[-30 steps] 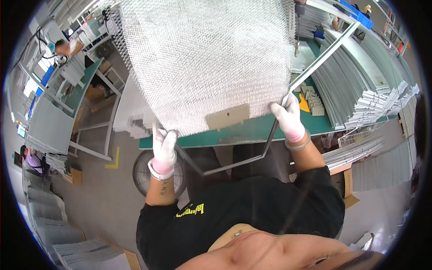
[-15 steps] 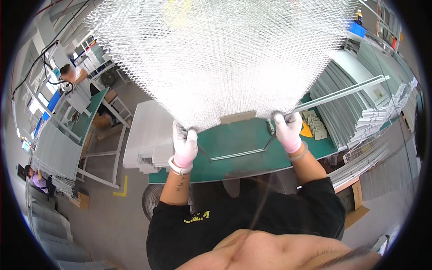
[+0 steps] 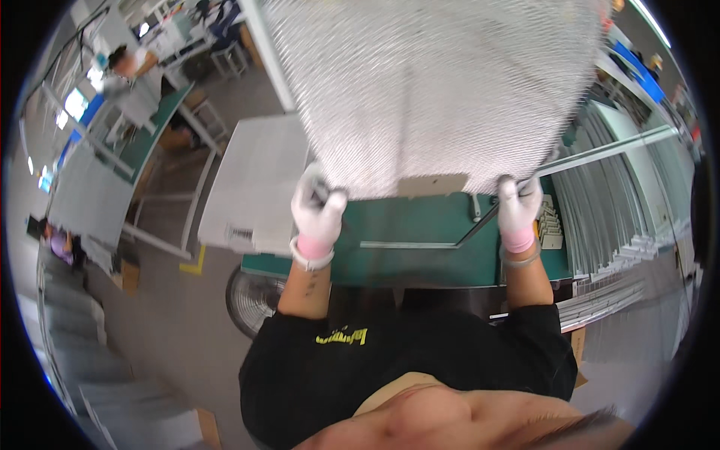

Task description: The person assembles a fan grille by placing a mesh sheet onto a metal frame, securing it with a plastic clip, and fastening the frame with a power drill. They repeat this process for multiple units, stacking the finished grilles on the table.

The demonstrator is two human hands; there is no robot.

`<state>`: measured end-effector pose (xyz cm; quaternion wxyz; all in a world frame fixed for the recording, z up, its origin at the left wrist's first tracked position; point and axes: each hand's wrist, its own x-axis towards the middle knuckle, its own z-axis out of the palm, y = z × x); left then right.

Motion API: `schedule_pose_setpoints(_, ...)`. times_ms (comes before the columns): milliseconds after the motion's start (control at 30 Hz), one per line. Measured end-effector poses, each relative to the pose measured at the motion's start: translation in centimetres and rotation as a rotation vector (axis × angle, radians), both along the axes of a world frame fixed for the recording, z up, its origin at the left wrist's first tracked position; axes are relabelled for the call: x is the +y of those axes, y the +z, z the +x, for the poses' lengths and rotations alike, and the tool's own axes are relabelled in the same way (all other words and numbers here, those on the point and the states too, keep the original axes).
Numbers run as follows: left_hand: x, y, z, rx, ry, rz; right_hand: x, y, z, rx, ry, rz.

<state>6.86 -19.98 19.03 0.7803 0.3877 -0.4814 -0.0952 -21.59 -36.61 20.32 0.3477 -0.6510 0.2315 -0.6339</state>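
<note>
A large silvery mesh panel (image 3: 427, 90) is held up in front of me, above a green worktable (image 3: 420, 255). My left hand (image 3: 316, 206), in a white glove with a pink cuff, grips the panel's lower left corner. My right hand (image 3: 517, 206), gloved the same way, grips the lower right corner together with a thin metal frame strip (image 3: 600, 150). A small tan tag (image 3: 431, 184) sits at the middle of the panel's lower edge.
A stack of white panels (image 3: 251, 184) stands left of the table. Bundles of metal strips (image 3: 615, 225) lie on the right. A round fan (image 3: 251, 300) sits on the floor under the table. Another person (image 3: 124, 64) works at a bench far left.
The mesh panel has swung up and toward me, now filling the upper view. Both hands moved closer together and nearer the middle, still gripping its lower corners.
</note>
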Motion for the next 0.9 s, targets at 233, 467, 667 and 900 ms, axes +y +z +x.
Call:
schedule_pose_setpoints(233, -1.0, 2.1, -3.0, -0.066, -0.018, -0.114, 0.8, 1.1, 0.0, -0.107, 0.057, 0.044)
schedule_pose_setpoints(467, -0.1, 2.0, -2.0, 0.022, -0.136, 0.013, 0.0, 0.4, -1.0, -0.147, 0.09, -0.001)
schedule_pose_setpoints(667, 0.0, 1.9, -1.7, -0.093, -0.093, 0.079, -1.0, 0.1, -1.7, -0.119, 0.111, 0.012)
schedule_pose_setpoints(900, 1.2, 3.3, -1.2, -0.28, -0.159, 0.074, -0.9, -0.2, -1.9, -0.105, 0.148, 0.02)
